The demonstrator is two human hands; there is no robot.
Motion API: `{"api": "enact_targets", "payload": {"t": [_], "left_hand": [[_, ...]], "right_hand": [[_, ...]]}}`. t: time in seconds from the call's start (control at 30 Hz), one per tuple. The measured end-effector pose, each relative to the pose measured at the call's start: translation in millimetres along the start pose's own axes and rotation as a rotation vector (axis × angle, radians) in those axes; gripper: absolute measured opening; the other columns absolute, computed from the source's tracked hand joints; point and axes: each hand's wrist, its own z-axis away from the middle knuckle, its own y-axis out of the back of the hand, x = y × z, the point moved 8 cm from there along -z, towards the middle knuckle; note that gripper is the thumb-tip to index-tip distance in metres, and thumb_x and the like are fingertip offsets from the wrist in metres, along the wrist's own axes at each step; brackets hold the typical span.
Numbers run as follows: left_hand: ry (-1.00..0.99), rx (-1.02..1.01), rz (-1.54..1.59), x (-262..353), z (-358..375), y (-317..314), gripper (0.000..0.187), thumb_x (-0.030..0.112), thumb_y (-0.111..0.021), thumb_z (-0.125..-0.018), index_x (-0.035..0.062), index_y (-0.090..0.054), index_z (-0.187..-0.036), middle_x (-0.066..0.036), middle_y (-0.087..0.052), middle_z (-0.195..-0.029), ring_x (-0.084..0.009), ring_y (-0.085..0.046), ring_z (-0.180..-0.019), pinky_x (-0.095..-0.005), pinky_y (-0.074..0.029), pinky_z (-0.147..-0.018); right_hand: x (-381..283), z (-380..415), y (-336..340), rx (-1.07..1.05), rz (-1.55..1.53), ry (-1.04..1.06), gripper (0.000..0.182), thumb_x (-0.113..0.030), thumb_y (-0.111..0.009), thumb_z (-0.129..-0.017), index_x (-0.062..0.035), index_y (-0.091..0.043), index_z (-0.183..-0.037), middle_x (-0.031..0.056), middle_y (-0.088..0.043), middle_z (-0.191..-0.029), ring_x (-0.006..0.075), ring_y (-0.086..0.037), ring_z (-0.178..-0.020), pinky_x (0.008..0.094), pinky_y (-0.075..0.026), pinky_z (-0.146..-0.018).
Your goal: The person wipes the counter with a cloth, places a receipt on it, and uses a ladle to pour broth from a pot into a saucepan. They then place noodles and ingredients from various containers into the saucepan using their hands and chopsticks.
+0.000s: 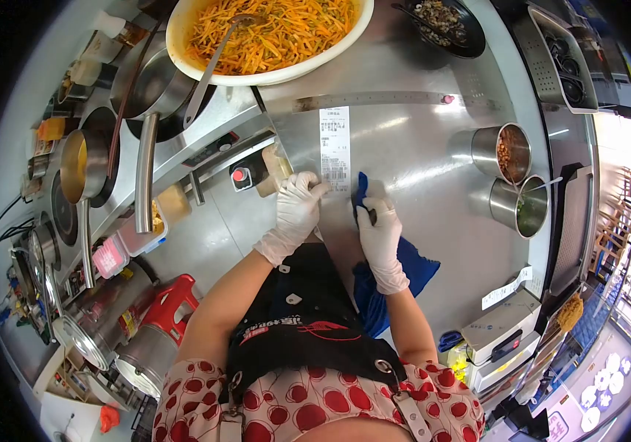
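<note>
Head view: the right hand [380, 236] has its gloved fingers clenched around a blue cloth [417, 267]. One end pokes up past the fingers, and the rest is bunched on the desk [433, 169] under the wrist, down by the apron [267, 306]. The left hand [297, 214], also gloved, has its fingers curled right at the left side of the receipt [335, 144], near the bottom end. Can't tell if it's actually pinching the paper or just resting there.

The receipt lies flat on the steel, printed side up, its top end by a ruler strip [396, 99]. Beyond that is a big basin [286, 79] of orange shreds with a ladle [208, 79] leaning out over the rim, and a black bowl [475, 46] off to the right. Two steel pots sit along the right side, the lower one with a spoon [545, 184] sticking out.

What could go wrong, imo: thin paper plus a cloth that close. If the cloth's damp, it could smear the print or make the slip cling and tear. The loose bunch might snag and drag the receipt too. Smooth gloves could fumble a flat edge. Wider out, a sleeve or elbow catching that ladle could flick shreds onto the desk.
</note>
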Motion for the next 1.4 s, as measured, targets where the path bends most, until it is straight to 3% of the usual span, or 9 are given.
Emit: {"api": "enact_targets", "payload": {"t": [0.13,0.23,0.67,0.93,1.03,1.07,1.2,1.27,1.4], "left_hand": [[0.005,-0.004,0.001,0,1,-1,0.022,0.002,-0.063,-0.067,0.0119,-0.069,-0.085,-0.006,-0.052,-0.09,-0.0266,-0.052,-0.084,-0.0381,-0.042,-0.072],[0.01,0.005,-0.035,-1,4,-4,0.023,0.002,-0.063,-0.067,0.0117,-0.069,-0.087,-0.006,-0.052,-0.089,-0.0267,-0.052,-0.084,-0.0384,-0.042,-0.073],[-0.013,0.003,0.041,25,25,29,0.032,0.001,-0.06,-0.072,0.0102,-0.067,-0.102,-0.007,-0.057,-0.099,-0.0258,-0.056,-0.089,-0.0376,-0.043,-0.075],[-0.394,-0.279,0.119,120,27,-32,0.034,0.022,-0.071,-0.069,0.0073,-0.064,-0.099,-0.006,-0.056,-0.097,-0.0243,-0.055,-0.087,-0.0347,-0.044,-0.073],[-0.309,-0.431,0.112,131,25,-54,0.039,0.026,-0.074,-0.068,0.0071,-0.061,-0.1,-0.006,-0.054,-0.095,-0.0236,-0.054,-0.088,-0.0348,-0.044,-0.073],[-0.332,-0.465,0.032,133,26,-60,0.035,0.031,-0.075,-0.068,0.0071,-0.061,-0.09,-0.007,-0.054,-0.093,-0.0218,-0.054,-0.086,-0.0334,-0.043,-0.071],[-0.299,-0.552,-0.021,127,32,-85,0.032,0.028,-0.072,-0.071,0.0084,-0.06,-0.093,-0.006,-0.054,-0.091,-0.0227,-0.054,-0.087,-0.0342,-0.044,-0.072],[-0.339,-0.528,-0.082,128,33,-90,0.019,0.023,-0.065,-0.075,0.0081,-0.06,-0.086,-0.007,-0.054,-0.087,-0.0218,-0.054,-0.084,-0.0331,-0.044,-0.07],[-0.373,-0.512,-0.101,131,34,-89,0.011,0.017,-0.058,-0.076,0.0074,-0.06,-0.08,-0.007,-0.054,-0.084,-0.0213,-0.054,-0.081,-0.0327,-0.044,-0.069]], "right_hand": [[-8,2,-20,-0.135,0.121,0.118,0.02,-0.009,-0.07,-0.078,-0.0044,-0.064,-0.097,0.0119,-0.063,-0.095,0.031,-0.063,-0.083,0.038,-0.051,-0.07],[-8,5,-20,-0.143,0.127,0.123,0.023,-0.009,-0.07,-0.078,-0.0048,-0.065,-0.1,0.0118,-0.063,-0.097,0.0304,-0.063,-0.085,0.0372,-0.051,-0.071],[3,19,29,0.026,-0.01,0.113,0.017,-0.002,-0.068,-0.081,-0.004,-0.067,-0.098,0.0116,-0.065,-0.093,0.0239,-0.064,-0.075,0.0307,-0.051,-0.067],[26,44,67,0.07,0.025,-0.014,0.018,-0.001,-0.067,-0.083,-0.0034,-0.067,-0.101,0.0117,-0.065,-0.087,0.0224,-0.064,-0.074,0.0296,-0.051,-0.068],[44,53,74,0.093,0.02,-0.039,0.017,-0.001,-0.066,-0.083,-0.0032,-0.067,-0.1,0.0126,-0.066,-0.088,0.0229,-0.065,-0.076,0.0292,-0.051,-0.07],[46,54,75,0.087,0.022,-0.044,0.017,0.0,-0.066,-0.083,-0.0025,-0.067,-0.1,0.0135,-0.066,-0.09,0.0239,-0.065,-0.077,0.0298,-0.052,-0.071],[54,57,75,0.08,0.011,-0.056,0.017,-0.001,-0.066,-0.083,-0.0018,-0.067,-0.1,0.014,-0.066,-0.09,0.0249,-0.065,-0.077,0.0308,-0.052,-0.071],[52,57,70,0.06,-0.027,-0.034,0.016,-0.001,-0.065,-0.084,-0.0014,-0.067,-0.099,0.0143,-0.067,-0.09,0.026,-0.065,-0.077,0.0313,-0.052,-0.072],[49,55,65,0.027,-0.024,-0.026,0.015,-0.001,-0.065,-0.084,-0.0014,-0.068,-0.099,0.0144,-0.067,-0.09,0.0265,-0.066,-0.078,0.0311,-0.052,-0.072]]}}
